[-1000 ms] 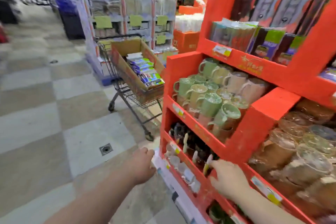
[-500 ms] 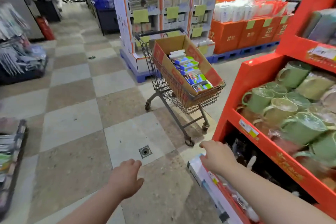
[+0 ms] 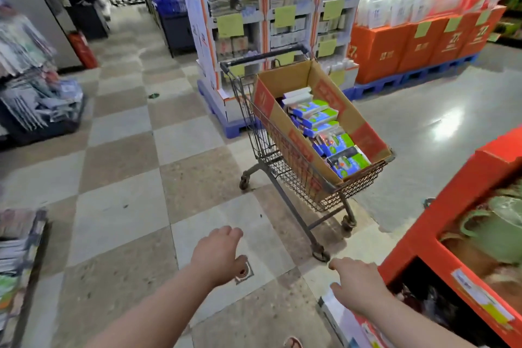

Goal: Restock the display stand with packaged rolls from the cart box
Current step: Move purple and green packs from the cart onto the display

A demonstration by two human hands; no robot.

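A wire shopping cart (image 3: 285, 167) stands ahead of me on the tiled floor. A long cardboard box (image 3: 271, 104) lies in its basket, holding several blue, green and white packaged rolls (image 3: 324, 133). The red display stand (image 3: 429, 234) fills the right edge, with green mugs on one shelf. My left hand (image 3: 217, 257) hangs over the floor, empty, fingers loosely curled. My right hand (image 3: 357, 285) is empty too, fingers apart, beside the stand's lower left corner. Both hands are well short of the cart.
A floor drain (image 3: 245, 271) sits under my left hand. Racks of goods line the left edge (image 3: 31, 87). Behind the cart are a white-and-orange shelf display (image 3: 271, 20) and orange boxes on blue pallets (image 3: 418, 48). A red fire extinguisher (image 3: 83, 49) stands by a pillar.
My view has swung left from the red stand toward the cart. My right hand has come away from the stand's lower shelf. Both hands stay empty.
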